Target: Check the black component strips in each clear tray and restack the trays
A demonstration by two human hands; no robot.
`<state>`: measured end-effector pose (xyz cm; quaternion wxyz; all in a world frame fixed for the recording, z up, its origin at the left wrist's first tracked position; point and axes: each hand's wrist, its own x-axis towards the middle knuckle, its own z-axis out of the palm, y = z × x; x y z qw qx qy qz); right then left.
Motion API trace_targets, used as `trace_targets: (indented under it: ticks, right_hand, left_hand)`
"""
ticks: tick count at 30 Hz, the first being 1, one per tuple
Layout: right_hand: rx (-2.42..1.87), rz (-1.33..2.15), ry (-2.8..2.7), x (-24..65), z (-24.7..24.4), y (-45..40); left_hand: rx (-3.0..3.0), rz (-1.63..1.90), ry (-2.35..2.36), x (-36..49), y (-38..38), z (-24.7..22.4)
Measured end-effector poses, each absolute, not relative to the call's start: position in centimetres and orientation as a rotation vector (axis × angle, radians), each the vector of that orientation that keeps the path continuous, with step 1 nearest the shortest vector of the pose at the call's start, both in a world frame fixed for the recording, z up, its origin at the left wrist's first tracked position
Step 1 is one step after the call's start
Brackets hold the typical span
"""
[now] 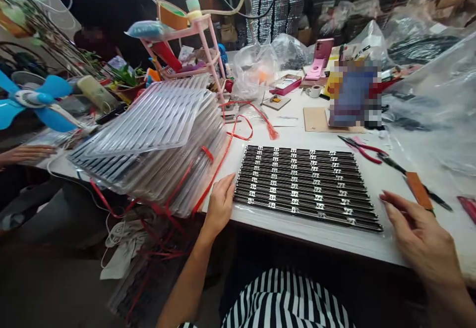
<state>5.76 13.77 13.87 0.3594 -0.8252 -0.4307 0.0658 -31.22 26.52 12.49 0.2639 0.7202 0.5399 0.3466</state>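
Panel of dark strips: here it is, front and centre, the panel point(307, 187) lying flat on the white table point(297, 137), near edge along the table's front; call it the middle of the dial, twelve pointing away from the person.
Left hand: in at nine o'clock, the left hand point(219, 204) has thumb and fingers bunched at the panel's side, seemingly touching; whether they pinch it, I cannot tell.
Right hand: over at four, the right hand point(427, 234) hangs with thumb and fingers apart, just beside the panel's other side, nothing between them.
Step in hand: looks like steadying or squaring the panel, one side attended, the other free.
Next move: to shift it level, my call is that the right fingers must meet the near-right corner, both sides moving together so the rows stay put.
Ribbed tray stack: at ten, a leaning pile of clear trays point(148, 115), with red ribbon point(273, 134) trailing beside it.
Tools: red-handled pliers point(357, 145) at two, orange-handled tool point(418, 189) at three, near the right fingertips.
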Motion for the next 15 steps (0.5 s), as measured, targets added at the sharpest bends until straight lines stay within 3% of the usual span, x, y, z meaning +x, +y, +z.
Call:
trace_targets:
  ticks: [7, 15]
  right_hand:
    - [-2.164, 0.103, -1.316, 6.18, 13.63, 13.62]
    - [-2.186, 0.111, -1.354, 6.34, 13.88, 13.02]
  left_hand:
    - [2.018, 0.925, 1.480, -31.18, 27.06, 12.78]
    - [2.102, 0.508, 1.557, -30.41, 26.88, 12.87]
